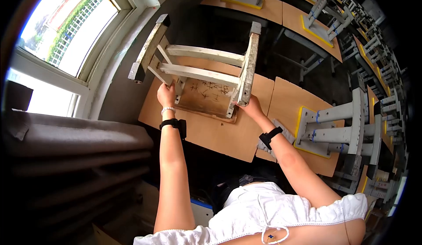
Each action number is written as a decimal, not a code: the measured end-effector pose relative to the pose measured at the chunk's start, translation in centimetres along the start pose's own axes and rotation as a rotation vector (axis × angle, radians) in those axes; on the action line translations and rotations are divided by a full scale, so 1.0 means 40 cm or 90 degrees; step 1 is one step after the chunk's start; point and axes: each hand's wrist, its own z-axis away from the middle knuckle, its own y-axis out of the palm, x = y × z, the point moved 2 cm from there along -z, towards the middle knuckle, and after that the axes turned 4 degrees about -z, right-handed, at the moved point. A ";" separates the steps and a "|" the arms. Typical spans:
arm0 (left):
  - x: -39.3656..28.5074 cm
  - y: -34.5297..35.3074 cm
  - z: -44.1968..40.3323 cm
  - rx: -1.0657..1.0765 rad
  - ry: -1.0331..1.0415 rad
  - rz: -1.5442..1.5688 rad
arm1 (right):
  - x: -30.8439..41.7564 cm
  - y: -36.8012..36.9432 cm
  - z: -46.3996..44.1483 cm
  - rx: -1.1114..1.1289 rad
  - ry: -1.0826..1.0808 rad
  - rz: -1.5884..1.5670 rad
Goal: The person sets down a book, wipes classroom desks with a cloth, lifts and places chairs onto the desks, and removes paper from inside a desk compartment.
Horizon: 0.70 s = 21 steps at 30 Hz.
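Note:
An upturned wooden stool point(204, 74) with worn white legs and crossbars rests over a desk, its feet pointing up. Its brown seat underside point(206, 96) carries dark scribbled writing. My left hand point(167, 96) is closed around the stool's frame at the near left, a beaded bracelet and a black band on that wrist. At the near right, my right hand point(251, 108) grips the lower part of the other leg, partly hidden behind it. The light wood desktop point(202, 133) spreads beneath the stool.
A window point(74, 29) with a sill runs along the left, above a bunched grey curtain point(79, 144). To the right, a grey stool with yellow edging point(329, 130) lies upturned on the adjoining desk point(281, 100). More desks bearing upturned stools point(318, 27) stretch away at the back right.

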 end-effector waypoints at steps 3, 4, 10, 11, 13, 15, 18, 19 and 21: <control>0.024 -0.014 0.039 -0.057 0.037 -0.006 | -0.002 0.011 0.038 0.014 -0.010 0.020; 0.031 -0.022 0.053 -0.077 0.051 -0.004 | -0.005 0.019 0.050 0.018 0.001 0.015; 0.123 -0.023 0.097 0.000 0.102 -0.076 | -0.013 0.023 0.101 0.019 -0.014 0.036; 0.142 -0.020 0.124 0.044 0.062 -0.057 | -0.037 0.010 0.124 0.007 -0.020 0.061; 0.150 -0.033 0.220 0.129 -0.017 -0.017 | -0.100 -0.048 0.172 0.022 -0.007 0.177; 0.151 -0.049 0.332 0.219 -0.022 0.045 | -0.221 -0.114 0.254 0.035 0.074 0.314; 0.166 -0.059 0.488 0.300 -0.143 0.012 | -0.338 -0.202 0.393 0.018 0.119 0.371; 0.164 -0.066 0.523 0.317 -0.122 0.041 | -0.380 -0.213 0.435 0.014 0.098 0.339; 0.089 -0.118 0.566 0.303 -0.148 0.084 | -0.435 -0.204 0.498 0.015 0.058 0.323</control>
